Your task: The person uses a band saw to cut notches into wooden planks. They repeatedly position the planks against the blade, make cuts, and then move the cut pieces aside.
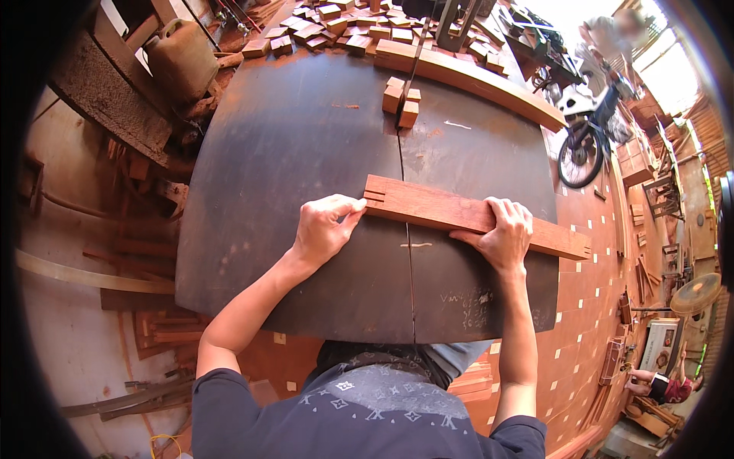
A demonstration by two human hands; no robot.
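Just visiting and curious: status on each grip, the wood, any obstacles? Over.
Left grip touching left end of wooden bar; right grip over its right half. Bar lies across table slot. Beyond: small blocks beside upright blade, none touching bar.

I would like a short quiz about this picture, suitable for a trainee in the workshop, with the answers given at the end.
1. Where is the left hand on the wooden bar?
A) Left end
B) Middle
C) Right end

2. True or false: the wooden bar is touching the saw blade.

3. Which two-wheeled vehicle stands beyond the saw table, to the right?

Key:
1. A.
2. False; the bar lies apart from the blade, on the person's side of it.
3. A motorbike.
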